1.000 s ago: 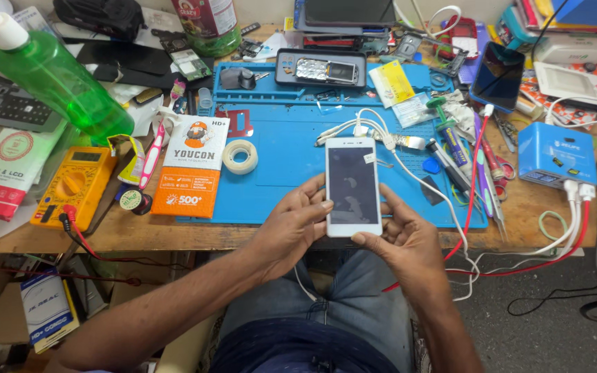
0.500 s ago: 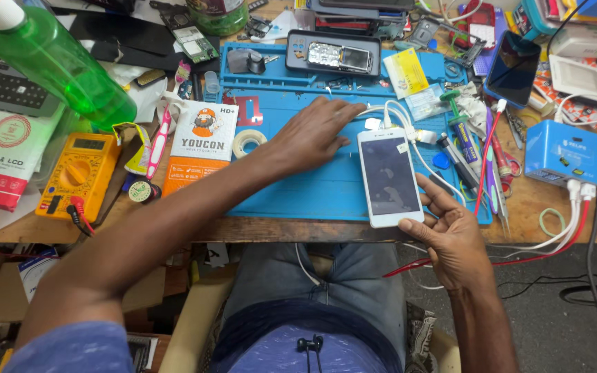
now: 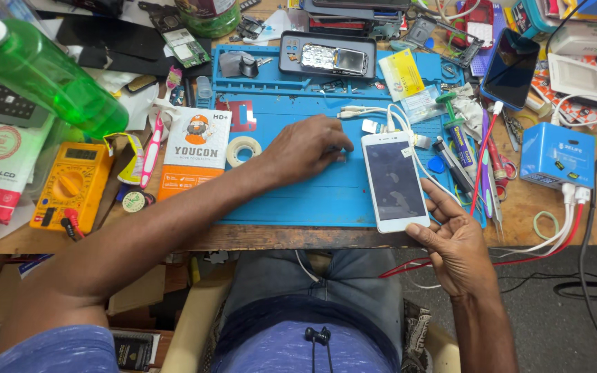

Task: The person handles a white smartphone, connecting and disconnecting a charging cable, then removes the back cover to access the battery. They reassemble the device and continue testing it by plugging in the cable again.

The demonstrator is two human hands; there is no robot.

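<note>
A white smartphone (image 3: 394,181) with a dark screen lies face up over the right part of the blue work mat (image 3: 298,193). My right hand (image 3: 452,238) holds its lower right corner, thumb under the bottom edge and fingers along the side. My left hand (image 3: 305,148) rests knuckles-up on the mat just left of the phone's top, fingertips curled down onto the mat near the white cables (image 3: 381,114). Whether anything sits under those fingertips cannot be told.
A green liquid bottle (image 3: 43,69), a yellow multimeter (image 3: 70,183), an orange-and-white packet (image 3: 195,152) and a tape roll (image 3: 243,150) lie left. An opened phone (image 3: 327,55) sits at the mat's back. Pens, tweezers, a blue box (image 3: 557,155) and cables crowd the right.
My left hand let go of the phone and reached onto the mat left of it. My right hand carried the phone to the right and laid it over the mat.
</note>
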